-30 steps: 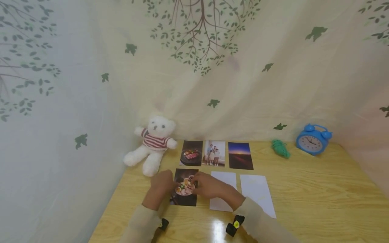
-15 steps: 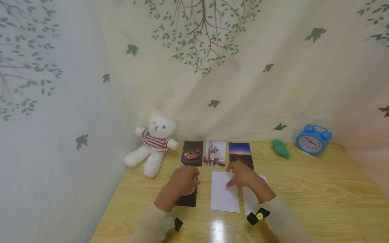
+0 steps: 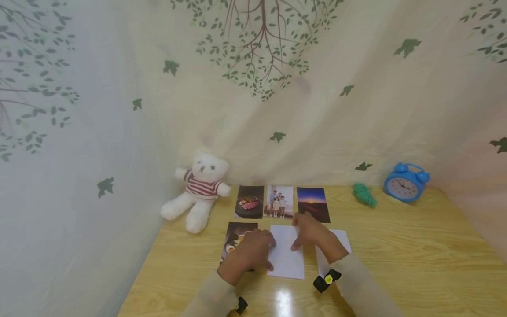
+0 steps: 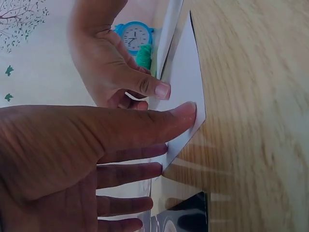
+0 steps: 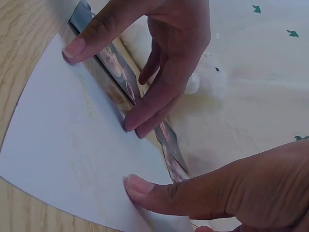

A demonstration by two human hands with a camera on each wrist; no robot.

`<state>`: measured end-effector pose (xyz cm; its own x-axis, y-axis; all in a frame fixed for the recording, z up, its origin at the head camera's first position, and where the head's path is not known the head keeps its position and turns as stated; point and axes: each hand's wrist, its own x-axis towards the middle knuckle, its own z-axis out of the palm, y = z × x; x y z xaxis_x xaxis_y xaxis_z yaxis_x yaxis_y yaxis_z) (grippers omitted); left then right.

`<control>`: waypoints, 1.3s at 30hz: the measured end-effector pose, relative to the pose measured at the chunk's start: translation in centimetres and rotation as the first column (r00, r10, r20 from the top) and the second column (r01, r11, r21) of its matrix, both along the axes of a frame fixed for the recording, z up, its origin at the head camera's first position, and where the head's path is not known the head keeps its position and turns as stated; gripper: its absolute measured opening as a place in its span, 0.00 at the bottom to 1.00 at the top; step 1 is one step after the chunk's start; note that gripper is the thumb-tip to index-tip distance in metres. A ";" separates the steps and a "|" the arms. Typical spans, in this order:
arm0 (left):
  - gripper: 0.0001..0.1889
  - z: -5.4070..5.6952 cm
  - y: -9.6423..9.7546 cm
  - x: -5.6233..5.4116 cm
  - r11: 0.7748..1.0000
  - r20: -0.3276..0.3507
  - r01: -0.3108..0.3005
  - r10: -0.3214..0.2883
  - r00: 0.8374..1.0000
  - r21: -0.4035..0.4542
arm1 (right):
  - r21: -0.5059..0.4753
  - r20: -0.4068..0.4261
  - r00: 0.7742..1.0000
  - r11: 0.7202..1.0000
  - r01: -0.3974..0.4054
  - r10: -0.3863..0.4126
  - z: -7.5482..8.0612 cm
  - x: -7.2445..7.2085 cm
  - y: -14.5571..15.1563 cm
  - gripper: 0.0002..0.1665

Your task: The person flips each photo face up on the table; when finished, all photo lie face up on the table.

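A white card (image 3: 286,262), like a photo print lying face down, is between my two hands. My left hand (image 3: 253,247) is at its left side; the left wrist view shows the thumb (image 4: 183,116) on the card and the other fingers extended near its edge. My right hand (image 3: 314,231) pinches the card's right side, thumb (image 5: 140,183) on the white face and fingers curled at the far edge. Partly under the left hand lies a food photo (image 3: 233,237). A second white card (image 3: 340,237) lies partly behind my right wrist.
Behind lie a steak photo (image 3: 249,202), a family photo (image 3: 279,201) and a sunset photo (image 3: 313,200). A white teddy bear (image 3: 202,185) sits at the left. Green yarn (image 3: 364,195) and a blue alarm clock (image 3: 405,182) stand back right on the wooden table (image 3: 416,255).
Both hands have left the food photo: the right went right to the white card first, then the left followed. The white card has slid slightly left.
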<state>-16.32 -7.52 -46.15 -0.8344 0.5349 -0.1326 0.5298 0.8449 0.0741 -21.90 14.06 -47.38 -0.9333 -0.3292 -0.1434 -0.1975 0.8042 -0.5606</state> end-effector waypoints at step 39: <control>0.30 0.6 2.5 -0.4 0.920 0.185 -0.253 0.204 0.961 0.299 | -0.497 0.190 0.979 0.853 0.158 -0.070 0.7 -0.8 0.1 0.16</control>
<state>-16.67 -4.99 -45.56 -0.9228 0.3665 -0.1189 0.2877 0.8607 0.4200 -22.73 14.11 -46.65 -0.9476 -0.2894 -0.1355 0.0050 0.4107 -0.9118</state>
